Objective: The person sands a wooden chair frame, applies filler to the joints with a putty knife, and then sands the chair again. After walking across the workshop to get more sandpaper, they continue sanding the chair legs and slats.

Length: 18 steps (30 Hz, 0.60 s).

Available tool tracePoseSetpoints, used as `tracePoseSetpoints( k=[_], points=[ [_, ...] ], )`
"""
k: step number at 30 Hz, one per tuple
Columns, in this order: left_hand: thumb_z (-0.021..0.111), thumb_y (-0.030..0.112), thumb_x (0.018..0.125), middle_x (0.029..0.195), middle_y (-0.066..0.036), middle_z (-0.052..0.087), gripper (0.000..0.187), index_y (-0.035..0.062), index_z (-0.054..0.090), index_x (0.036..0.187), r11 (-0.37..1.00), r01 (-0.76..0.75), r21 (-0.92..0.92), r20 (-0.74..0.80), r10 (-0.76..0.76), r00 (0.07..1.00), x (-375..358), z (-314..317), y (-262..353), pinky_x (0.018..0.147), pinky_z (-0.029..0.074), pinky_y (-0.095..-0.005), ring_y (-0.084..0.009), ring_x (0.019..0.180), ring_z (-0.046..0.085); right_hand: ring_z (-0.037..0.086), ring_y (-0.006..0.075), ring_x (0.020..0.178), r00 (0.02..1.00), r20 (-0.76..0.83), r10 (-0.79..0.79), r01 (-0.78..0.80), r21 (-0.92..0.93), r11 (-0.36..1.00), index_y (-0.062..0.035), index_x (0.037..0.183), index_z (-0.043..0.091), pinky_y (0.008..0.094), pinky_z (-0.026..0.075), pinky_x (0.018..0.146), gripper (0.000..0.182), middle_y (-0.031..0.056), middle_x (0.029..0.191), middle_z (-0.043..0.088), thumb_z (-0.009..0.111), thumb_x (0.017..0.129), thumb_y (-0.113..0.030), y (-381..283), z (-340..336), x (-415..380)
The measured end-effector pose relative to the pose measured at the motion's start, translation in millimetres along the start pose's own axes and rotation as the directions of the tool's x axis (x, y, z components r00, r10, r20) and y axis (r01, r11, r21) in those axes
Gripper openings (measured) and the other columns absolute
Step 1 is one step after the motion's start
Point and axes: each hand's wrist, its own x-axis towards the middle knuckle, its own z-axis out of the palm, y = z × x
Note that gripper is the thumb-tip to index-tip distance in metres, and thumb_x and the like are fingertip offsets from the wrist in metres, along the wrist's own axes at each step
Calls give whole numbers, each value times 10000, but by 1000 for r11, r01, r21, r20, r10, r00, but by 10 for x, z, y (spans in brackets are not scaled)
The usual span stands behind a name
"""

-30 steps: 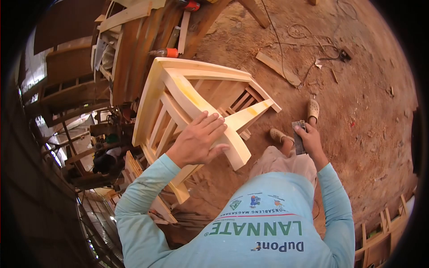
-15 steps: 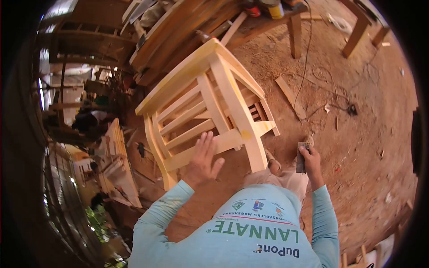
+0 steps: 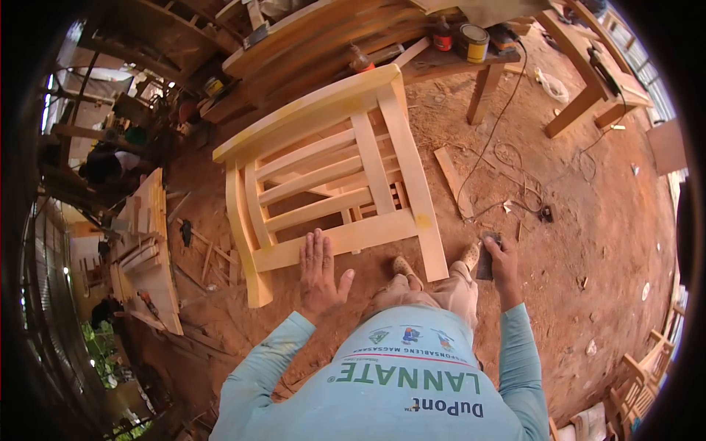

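Observation:
A pale wooden chair (image 3: 323, 240) with slats stands tilted in front of me, with yellowish patches on its wood. My left hand (image 3: 321, 275) is open, fingers stretched and their tips resting at the lower rail. Off to the right of the chair, my right hand (image 3: 504, 266) is closed around a dark, flat, rectangular sanding pad (image 3: 484, 264), held away from the wood. Part of the pad is hidden by the fingers.
A workbench behind the chair carries a paint can (image 3: 473, 44) and a red bottle (image 3: 442, 37). A cord (image 3: 500, 132) runs over the dirt floor past a loose board (image 3: 454, 180). Stacked planks (image 3: 151, 250) lie on the left. A person (image 3: 110, 165) is farther back.
My view has shifted, and the chair appears turned more squarely to me. My left hand sits lower against the rail. The sanding pad stays in my right hand.

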Motion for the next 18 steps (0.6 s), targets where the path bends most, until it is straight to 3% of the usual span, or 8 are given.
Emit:
tracePoseSetpoints(
  k=[6,9,13,14,17,18],
  points=[
    [668,202,911,1539,-252,463,533,-18,569,1387,985,43,-167,-165,-71,984,116,-113,78,1191,330,-534,-460,1433,416,517,75,712,1000,4,-18,18,-80,997,-34,874,668,284,442,635,262,-25,751,594,716,941,-282,176,117,81],
    [630,153,929,1426,-224,574,380,-23,628,1266,960,191,-207,-203,-233,951,335,-263,263,1129,415,-490,-422,1321,539,516,87,713,1000,0,2,-2,-108,994,-34,872,658,294,445,645,199,-19,753,586,704,894,-227,164,48,232],
    [619,85,934,1307,-205,637,298,-5,645,1216,968,211,-139,-277,-242,930,693,-261,397,1080,452,-461,-386,1245,593,526,109,747,995,79,62,-67,60,996,-28,982,644,299,450,660,197,5,821,589,677,838,-159,244,-190,672],
    [627,54,930,1239,-192,662,242,-1,665,1163,969,208,-131,-322,-240,916,803,-258,495,1015,500,-434,-365,1145,642,531,113,759,994,91,57,-63,62,996,-25,1013,638,296,453,666,224,13,842,593,674,833,-152,220,-273,781],
    [656,65,917,1164,-188,669,231,-1,689,1136,913,325,-248,-324,-394,860,1001,-185,725,937,522,-439,-365,1070,647,552,127,786,987,145,70,-74,26,997,-14,1076,620,288,467,688,285,35,888,610,670,824,-137,90,-579,1124],
    [661,59,935,947,-141,690,198,11,700,1123,964,240,-112,-441,-265,858,1059,-144,775,789,547,-392,-296,844,669,560,132,794,984,162,78,-80,7,997,-10,1092,614,286,472,696,301,42,902,616,669,823,-133,47,-696,1236]
  ],
)
